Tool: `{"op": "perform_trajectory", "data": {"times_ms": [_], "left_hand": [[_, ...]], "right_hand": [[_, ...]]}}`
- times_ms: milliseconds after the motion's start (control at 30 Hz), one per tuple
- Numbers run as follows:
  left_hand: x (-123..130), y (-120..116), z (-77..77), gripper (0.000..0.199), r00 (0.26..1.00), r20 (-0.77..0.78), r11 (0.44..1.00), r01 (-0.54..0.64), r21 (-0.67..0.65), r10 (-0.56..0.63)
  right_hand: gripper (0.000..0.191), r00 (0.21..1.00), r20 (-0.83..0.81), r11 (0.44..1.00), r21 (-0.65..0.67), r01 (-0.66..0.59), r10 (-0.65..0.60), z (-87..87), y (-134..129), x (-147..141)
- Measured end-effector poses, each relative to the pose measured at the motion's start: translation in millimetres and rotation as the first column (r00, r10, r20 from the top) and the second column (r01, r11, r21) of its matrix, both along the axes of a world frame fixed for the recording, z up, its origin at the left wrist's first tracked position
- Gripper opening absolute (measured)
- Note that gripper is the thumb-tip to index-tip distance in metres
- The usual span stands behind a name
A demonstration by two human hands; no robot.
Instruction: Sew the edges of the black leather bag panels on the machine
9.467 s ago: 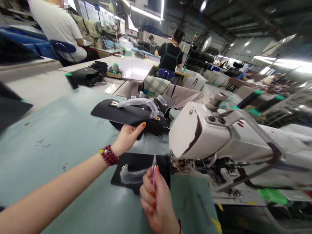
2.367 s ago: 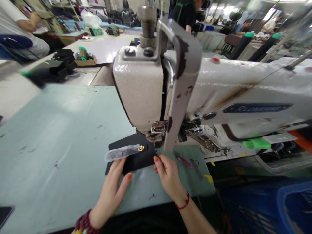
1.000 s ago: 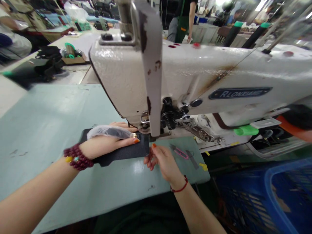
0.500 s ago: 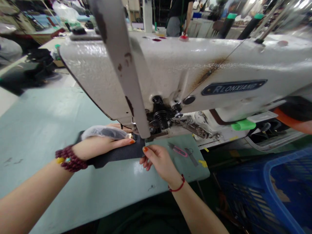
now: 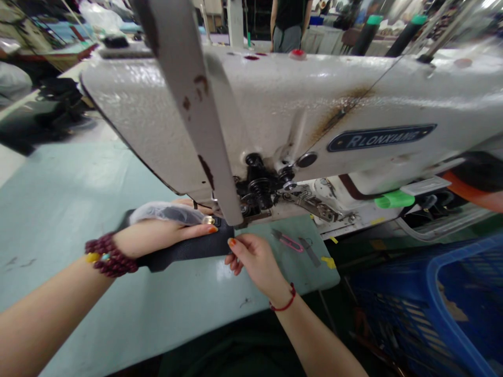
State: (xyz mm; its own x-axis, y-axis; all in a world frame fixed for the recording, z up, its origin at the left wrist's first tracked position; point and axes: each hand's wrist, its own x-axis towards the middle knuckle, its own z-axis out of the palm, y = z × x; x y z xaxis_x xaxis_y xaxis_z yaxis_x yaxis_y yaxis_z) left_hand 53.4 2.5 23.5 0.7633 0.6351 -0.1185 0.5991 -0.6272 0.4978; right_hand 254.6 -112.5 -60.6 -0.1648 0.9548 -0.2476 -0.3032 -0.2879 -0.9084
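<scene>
A black leather-like piece point(image 5: 196, 251) lies on the pale green table under the head of the white sewing machine point(image 5: 271, 110). My left hand point(image 5: 161, 236) holds it down, thumb stretched along the top and the other fingers mostly hidden behind a clear plastic wrapping point(image 5: 168, 212). By the thumb is a gold-coloured metal fitting point(image 5: 211, 220). My right hand point(image 5: 255, 259) pinches the right end of the piece between thumb and curled fingers, just in front of the machine's presser area. The needle is hidden behind the machine's slanting grey bar point(image 5: 196, 110).
Pink-handled thread snips point(image 5: 291, 242) and a small grey metal tool point(image 5: 310, 252) lie right of my right hand. A blue plastic basket point(image 5: 436, 293) stands at the table's right side. Black items point(image 5: 43, 115) sit at the left. A person point(image 5: 291, 26) stands beyond the machine.
My hands and the black piece keep nearly the same place at the machine. The view has shifted slightly. The person behind has lowered the arm from near the machine's top.
</scene>
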Motion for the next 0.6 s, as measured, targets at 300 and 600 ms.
{"op": "perform_trajectory", "data": {"times_ms": [300, 600], "left_hand": [[0.9, -4.1, -1.5, 0.066, 1.0, -0.01, 0.997, 0.014, 0.077, -0.013], [15.7, -33.1, -10.3, 0.055, 0.986, -0.091, 0.945, -0.105, 0.311, 0.139]], "right_hand": [[0.051, 0.967, 0.227, 0.991, 0.099, 0.091, -0.111, -0.8, -4.0, -14.8], [0.048, 0.912, 0.401, 0.98, 0.201, 0.002, -0.084, -17.0, -3.0, 8.0]]}}
